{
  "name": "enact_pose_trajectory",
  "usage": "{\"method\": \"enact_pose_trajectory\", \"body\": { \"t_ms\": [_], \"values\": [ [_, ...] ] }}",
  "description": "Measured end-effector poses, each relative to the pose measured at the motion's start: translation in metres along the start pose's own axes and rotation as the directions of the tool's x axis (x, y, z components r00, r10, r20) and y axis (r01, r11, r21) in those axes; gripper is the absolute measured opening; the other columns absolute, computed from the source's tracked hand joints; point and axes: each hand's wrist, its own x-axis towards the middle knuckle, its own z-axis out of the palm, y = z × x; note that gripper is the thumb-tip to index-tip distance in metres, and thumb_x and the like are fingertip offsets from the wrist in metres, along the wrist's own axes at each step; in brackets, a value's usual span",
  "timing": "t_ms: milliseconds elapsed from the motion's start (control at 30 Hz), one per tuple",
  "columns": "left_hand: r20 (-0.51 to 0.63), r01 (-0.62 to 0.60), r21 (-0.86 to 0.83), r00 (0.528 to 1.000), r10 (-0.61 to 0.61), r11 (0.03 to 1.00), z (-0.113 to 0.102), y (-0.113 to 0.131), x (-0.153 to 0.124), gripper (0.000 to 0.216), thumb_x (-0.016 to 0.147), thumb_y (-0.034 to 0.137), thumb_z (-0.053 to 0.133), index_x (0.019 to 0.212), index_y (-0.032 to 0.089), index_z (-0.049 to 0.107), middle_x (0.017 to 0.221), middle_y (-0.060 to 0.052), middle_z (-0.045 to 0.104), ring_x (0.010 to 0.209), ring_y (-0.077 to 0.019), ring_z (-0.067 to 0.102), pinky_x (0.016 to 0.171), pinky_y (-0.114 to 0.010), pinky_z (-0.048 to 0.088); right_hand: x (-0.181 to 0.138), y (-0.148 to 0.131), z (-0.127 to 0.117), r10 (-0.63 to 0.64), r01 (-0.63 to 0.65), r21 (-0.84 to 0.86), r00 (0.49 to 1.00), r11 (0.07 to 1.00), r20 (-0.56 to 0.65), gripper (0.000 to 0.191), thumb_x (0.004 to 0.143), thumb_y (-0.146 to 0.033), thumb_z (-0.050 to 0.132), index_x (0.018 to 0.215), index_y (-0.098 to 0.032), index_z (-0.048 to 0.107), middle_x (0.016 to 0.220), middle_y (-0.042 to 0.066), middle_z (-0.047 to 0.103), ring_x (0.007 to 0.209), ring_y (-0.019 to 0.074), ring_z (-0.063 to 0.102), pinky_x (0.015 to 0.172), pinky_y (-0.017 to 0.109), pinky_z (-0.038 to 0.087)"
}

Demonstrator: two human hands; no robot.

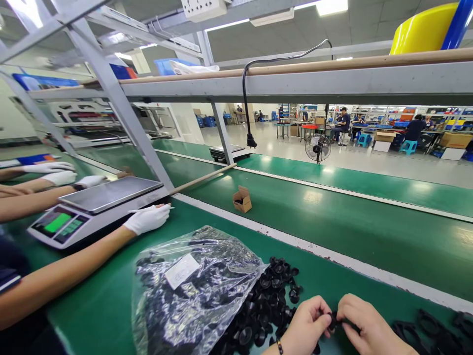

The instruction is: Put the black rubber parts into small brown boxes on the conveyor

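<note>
At the near right of a long green work surface (99, 296), a small black part (333, 320) was held between two bare hands. It was pinched between the thumb and curled fingers of the left hand (306, 323), on whose wrist a dark beaded bracelet (280, 347) was worn, and it was gripped from the other side by the bent fingers of the right hand (365, 320). The part's full shape was hidden by the fingertips. Just left of the hands, small, round, cup-shaped black pieces (266, 305) were heaped loosely beside a large clear plastic bag (199, 301), which was filled with dark contents and marked with a white rectangular label (182, 271). On the near right, larger black pieces with ring-like openings (428, 325) were laid close to the right hand. Farther off, beyond a white strip (295, 240), a small open brown cardboard box (242, 201) was set down with black contents inside. On the left, a pale digital weighing scale with a flat metal plate (105, 197) was placed, its display lit green; just right of it, a thin white stick-like object was held in a co-worker's white-gloved hand (148, 218).
</note>
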Motion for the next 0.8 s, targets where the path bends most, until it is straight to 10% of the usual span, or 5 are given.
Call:
{"method": "enact_pose_trajectory", "body": {
  "t_ms": [800],
  "values": [
    [0.23, 0.173, -0.147, 0.964, -0.137, 0.974, -0.004, 0.005, -0.003, 0.058, 0.047, 0.056, 0.085, 0.066, 0.015, 0.05, 0.063, 0.001, 0.058, 0.055, -0.0082, 0.052, 0.055, -0.02, 0.033, 0.002, -0.002, 0.0, 0.117, -0.12, 0.261, 0.993, 0.958, 0.025, 0.014, 0.089, -0.026, 0.038, 0.087, -0.026, 0.052, 0.08, 0.0, 0.061, 0.068, 0.0145, 0.055, 0.063, 0.024, 0.046]
  ]
}}
